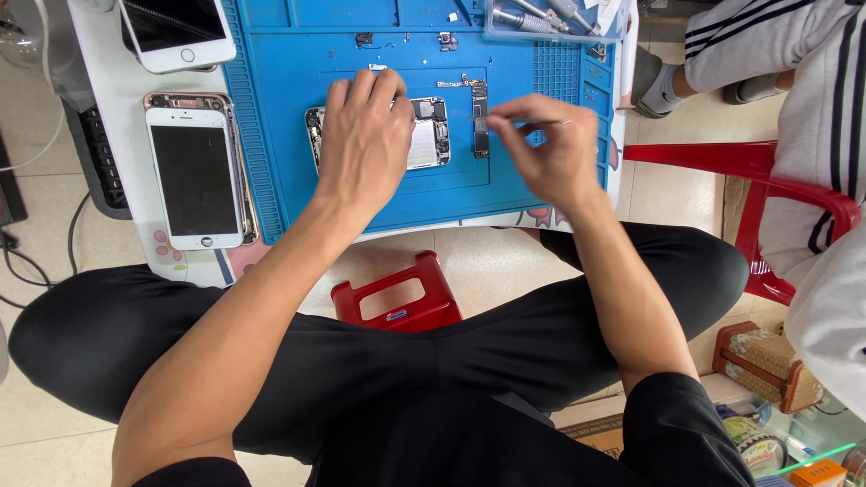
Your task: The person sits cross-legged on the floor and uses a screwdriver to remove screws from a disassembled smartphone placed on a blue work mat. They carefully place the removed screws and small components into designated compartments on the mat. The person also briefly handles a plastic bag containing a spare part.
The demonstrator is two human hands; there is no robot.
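An opened phone body [431, 135] with its insides showing lies on a blue work mat [271, 108]. My left hand [363, 135] rests flat on it, fingers spread over its left part. A narrow circuit board [480, 122] lies on the mat just right of the phone body. My right hand [546, 144] hovers beside the board, its fingers pinched on a thin metal tool [541, 122] whose tip points toward the board.
A white phone screen [194, 176] lies over a metal frame on the table's left, another white phone [176, 32] behind it. A clear tray with screwdrivers [541, 18] sits at the mat's far right. A red stool [397, 298] stands below. A person sits on a red chair [767, 194] at right.
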